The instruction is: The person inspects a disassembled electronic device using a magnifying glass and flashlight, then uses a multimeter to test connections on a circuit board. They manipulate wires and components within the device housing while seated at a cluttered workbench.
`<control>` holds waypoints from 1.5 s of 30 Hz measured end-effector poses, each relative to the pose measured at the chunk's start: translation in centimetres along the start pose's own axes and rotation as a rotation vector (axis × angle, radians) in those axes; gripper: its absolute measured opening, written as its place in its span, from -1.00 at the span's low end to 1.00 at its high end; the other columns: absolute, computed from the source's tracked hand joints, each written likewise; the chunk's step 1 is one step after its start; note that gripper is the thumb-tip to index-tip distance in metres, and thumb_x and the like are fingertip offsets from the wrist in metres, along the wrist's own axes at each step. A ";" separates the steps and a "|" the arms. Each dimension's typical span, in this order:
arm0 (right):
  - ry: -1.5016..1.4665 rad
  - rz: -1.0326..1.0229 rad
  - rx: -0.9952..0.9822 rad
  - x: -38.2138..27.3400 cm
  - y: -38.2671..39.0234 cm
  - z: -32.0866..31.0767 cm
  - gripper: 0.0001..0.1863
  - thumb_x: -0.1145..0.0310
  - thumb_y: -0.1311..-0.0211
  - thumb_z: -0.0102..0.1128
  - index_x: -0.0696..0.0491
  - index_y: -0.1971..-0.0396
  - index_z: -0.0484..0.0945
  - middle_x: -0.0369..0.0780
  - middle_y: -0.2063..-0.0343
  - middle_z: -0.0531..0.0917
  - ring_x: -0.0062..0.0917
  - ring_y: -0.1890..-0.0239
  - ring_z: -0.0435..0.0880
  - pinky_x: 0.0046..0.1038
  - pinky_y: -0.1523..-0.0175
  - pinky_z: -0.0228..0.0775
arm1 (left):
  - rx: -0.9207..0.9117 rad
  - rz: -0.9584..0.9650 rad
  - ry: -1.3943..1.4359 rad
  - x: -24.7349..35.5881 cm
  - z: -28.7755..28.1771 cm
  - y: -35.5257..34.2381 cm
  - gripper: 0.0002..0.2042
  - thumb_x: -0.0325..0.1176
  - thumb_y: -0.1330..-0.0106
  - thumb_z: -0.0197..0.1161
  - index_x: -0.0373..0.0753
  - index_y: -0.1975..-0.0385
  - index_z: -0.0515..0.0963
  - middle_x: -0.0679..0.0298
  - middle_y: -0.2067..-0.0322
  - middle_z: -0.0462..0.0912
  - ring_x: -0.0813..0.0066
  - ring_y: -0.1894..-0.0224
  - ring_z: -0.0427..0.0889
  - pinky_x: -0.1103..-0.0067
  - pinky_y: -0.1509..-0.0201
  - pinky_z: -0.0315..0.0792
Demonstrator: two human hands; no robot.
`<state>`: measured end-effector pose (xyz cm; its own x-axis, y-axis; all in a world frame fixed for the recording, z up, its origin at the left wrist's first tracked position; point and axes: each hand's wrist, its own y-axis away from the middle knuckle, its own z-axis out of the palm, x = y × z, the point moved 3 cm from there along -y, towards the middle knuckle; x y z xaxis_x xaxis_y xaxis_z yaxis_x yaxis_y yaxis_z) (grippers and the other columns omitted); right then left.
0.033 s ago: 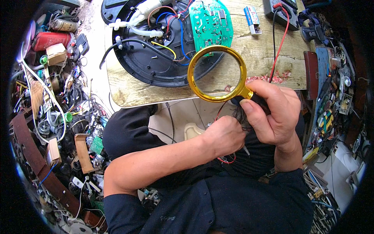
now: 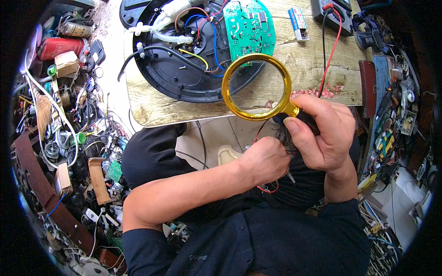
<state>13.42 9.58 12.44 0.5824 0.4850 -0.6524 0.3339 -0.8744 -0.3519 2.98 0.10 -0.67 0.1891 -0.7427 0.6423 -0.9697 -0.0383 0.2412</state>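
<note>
My right hand (image 2: 328, 134) grips the dark handle of a magnifying glass (image 2: 289, 85) with a gold rim. The lens is tilted over the front edge of the wooden table, overlapping a black round appliance base (image 2: 184, 89). Beside it, my left hand (image 2: 268, 158) is closed in a fist above my lap. Something dark and stringy (image 2: 283, 134) shows at its far side, and a thin pale tip (image 2: 291, 177) sticks out below; what the fist holds is mostly hidden. A green circuit board (image 2: 251, 27) lies on the base, among coloured wires and white tubing (image 2: 172, 37).
On the table (image 2: 317, 64) are a small blue-and-white box (image 2: 299, 25), a multimeter (image 2: 343, 16) with red and black leads, and reddish scraps (image 2: 322, 92). Heaps of cables and parts (image 2: 92, 138) crowd the left. Tools and parts (image 2: 391, 133) line the right.
</note>
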 end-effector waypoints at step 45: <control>0.027 0.039 0.013 -0.1 0.4 0.2 -0.70 0.47 -0.18 0.50 0.16 0.10 0.66 -0.10 0.50 0.73 -0.25 0.56 0.73 -0.31 0.44 0.52 | 0.294 0.094 0.066 -0.4 -4.1 1.8 -0.40 0.36 -0.24 0.30 -0.14 0.57 0.76 0.18 0.53 0.76 0.07 0.37 0.78 0.23 0.28 0.59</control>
<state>13.33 9.17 12.26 0.6144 0.4503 -0.6478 0.3010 -0.8928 -0.3352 1.82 3.08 2.53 0.0969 -0.7077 0.6998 -0.9847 -0.1706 -0.0361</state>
